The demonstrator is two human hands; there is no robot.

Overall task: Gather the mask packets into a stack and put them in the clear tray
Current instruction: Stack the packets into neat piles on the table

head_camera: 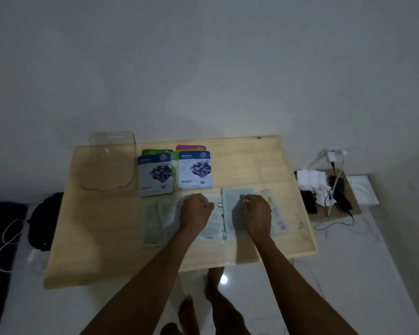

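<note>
Two small piles of mask packets lie face up at the back of the wooden table (94, 238): a blueberry packet (155, 176) over a green one, and a second blueberry packet (194, 169) over pink and orange ones. Several pale packets lie face down nearer to me; one (156, 221) sits to the left. My left hand (196, 211) is fisted on the middle face-down packets (214, 228). My right hand (256, 211) is curled over the right face-down packet (237, 193); whether it grips the edge is unclear. The clear tray (92, 165) stands at the back left of the table.
A low cardboard stand (356, 204) to the right of the table holds white tissues (311, 177), black devices and cables. Dark cloth (45, 221) and a white cable (7, 240) lie on the floor to the left. My bare feet (215, 308) are under the table's front edge.
</note>
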